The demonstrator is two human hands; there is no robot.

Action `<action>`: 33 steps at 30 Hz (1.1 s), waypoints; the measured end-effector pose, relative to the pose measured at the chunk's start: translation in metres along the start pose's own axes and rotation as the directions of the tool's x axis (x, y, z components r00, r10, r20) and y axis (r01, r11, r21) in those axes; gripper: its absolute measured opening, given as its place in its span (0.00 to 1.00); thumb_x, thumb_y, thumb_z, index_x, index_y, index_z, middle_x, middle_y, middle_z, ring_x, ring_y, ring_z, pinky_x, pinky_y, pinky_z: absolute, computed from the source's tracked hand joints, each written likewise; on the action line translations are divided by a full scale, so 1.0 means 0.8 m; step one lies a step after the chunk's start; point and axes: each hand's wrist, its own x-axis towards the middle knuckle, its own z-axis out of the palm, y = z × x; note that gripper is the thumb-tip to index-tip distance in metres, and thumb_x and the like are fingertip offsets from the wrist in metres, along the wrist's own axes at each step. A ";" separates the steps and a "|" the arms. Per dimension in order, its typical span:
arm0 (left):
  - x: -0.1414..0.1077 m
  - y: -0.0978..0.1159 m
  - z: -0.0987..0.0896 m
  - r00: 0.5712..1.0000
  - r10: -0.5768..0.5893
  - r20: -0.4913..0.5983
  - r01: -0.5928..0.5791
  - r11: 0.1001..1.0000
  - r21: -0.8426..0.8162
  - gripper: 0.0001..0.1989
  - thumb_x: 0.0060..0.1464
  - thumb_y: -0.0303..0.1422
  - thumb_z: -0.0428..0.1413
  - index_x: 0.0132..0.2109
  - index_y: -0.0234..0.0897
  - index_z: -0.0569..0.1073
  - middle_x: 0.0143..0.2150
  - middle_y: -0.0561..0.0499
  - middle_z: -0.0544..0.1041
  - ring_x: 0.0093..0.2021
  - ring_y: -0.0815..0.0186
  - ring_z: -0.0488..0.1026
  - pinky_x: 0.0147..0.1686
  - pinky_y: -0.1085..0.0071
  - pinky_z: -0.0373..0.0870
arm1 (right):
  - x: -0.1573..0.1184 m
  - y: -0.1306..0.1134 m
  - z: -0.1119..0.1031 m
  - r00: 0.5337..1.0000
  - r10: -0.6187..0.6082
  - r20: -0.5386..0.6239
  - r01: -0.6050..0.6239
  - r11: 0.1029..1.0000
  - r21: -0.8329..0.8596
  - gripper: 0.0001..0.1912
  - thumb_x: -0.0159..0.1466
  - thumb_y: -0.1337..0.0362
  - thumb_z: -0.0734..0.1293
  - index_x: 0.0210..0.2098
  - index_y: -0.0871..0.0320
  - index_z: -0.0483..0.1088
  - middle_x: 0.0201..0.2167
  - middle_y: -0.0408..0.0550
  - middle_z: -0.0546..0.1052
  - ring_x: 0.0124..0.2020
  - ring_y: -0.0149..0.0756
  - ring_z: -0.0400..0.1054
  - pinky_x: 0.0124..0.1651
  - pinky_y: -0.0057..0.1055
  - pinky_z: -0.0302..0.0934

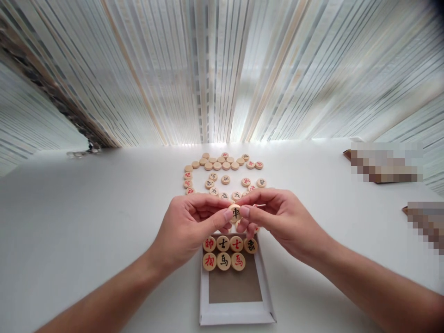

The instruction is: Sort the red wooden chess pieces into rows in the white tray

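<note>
Between my two hands, above the far end of a white box (236, 313), a round wooden piece (236, 213) with a black character faces me. The thumb and fingers of my left hand (194, 217) pinch its left edge. My right hand (274, 215) pinches the right edge, and a thin light stick or string pokes out by its fingers. Inside the box, a far row holds several pieces with red and black characters, such as a red one (209, 243). The row nearer me has a red piece (209, 262), a black piece (224, 262) and another red piece (237, 262).
Beyond my hands, many round pieces lie on the white table (121, 208), some blank (217, 165), some marked (225, 180). Partly blurred brown objects (374, 173) lie at the right. A striped curtain (222, 69) hangs behind, with a dark chain-like strip (62, 101) at left.
</note>
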 end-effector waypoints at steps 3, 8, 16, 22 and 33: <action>-0.005 0.002 0.007 1.000 -0.020 -0.002 0.020 0.999 -0.038 0.11 0.52 0.39 0.72 0.39 0.37 0.88 0.33 0.45 0.88 0.32 0.55 0.86 0.37 0.60 0.89 | -0.004 0.003 0.002 0.999 0.034 -0.026 -0.033 0.999 0.037 0.17 0.53 0.55 0.86 0.34 0.58 0.83 0.28 0.48 0.83 0.27 0.38 0.80 0.31 0.33 0.79; -0.017 0.008 0.017 1.000 0.002 -0.016 -0.002 0.999 -0.036 0.11 0.53 0.40 0.73 0.37 0.36 0.87 0.33 0.46 0.88 0.34 0.54 0.87 0.40 0.60 0.88 | -0.015 -0.001 0.011 0.997 0.024 -0.071 -0.022 0.999 0.028 0.17 0.50 0.56 0.87 0.32 0.58 0.83 0.27 0.48 0.84 0.28 0.38 0.80 0.34 0.33 0.79; -0.059 0.007 0.031 0.999 -0.039 0.026 0.041 0.994 -0.098 0.06 0.58 0.36 0.69 0.37 0.38 0.86 0.33 0.47 0.87 0.33 0.57 0.86 0.38 0.64 0.87 | -0.060 -0.001 0.024 0.997 0.074 -0.024 -0.072 0.994 0.081 0.11 0.57 0.59 0.84 0.31 0.58 0.84 0.27 0.49 0.84 0.29 0.34 0.78 0.36 0.27 0.75; -0.082 0.002 0.038 0.992 -0.110 0.067 0.121 0.973 -0.198 0.07 0.59 0.36 0.69 0.39 0.37 0.87 0.35 0.45 0.88 0.34 0.55 0.87 0.42 0.61 0.88 | -0.082 0.014 0.026 0.987 0.163 -0.006 -0.158 0.964 0.214 0.09 0.56 0.62 0.84 0.32 0.58 0.84 0.27 0.49 0.84 0.31 0.36 0.80 0.35 0.25 0.75; -0.083 -0.009 0.042 0.985 -0.170 0.041 0.173 0.918 -0.358 0.10 0.57 0.26 0.71 0.46 0.33 0.87 0.39 0.45 0.89 0.40 0.57 0.89 0.44 0.67 0.88 | -0.083 0.016 0.018 0.963 0.266 -0.034 -0.242 0.918 0.316 0.13 0.58 0.61 0.84 0.42 0.55 0.87 0.33 0.49 0.87 0.32 0.34 0.84 0.36 0.21 0.77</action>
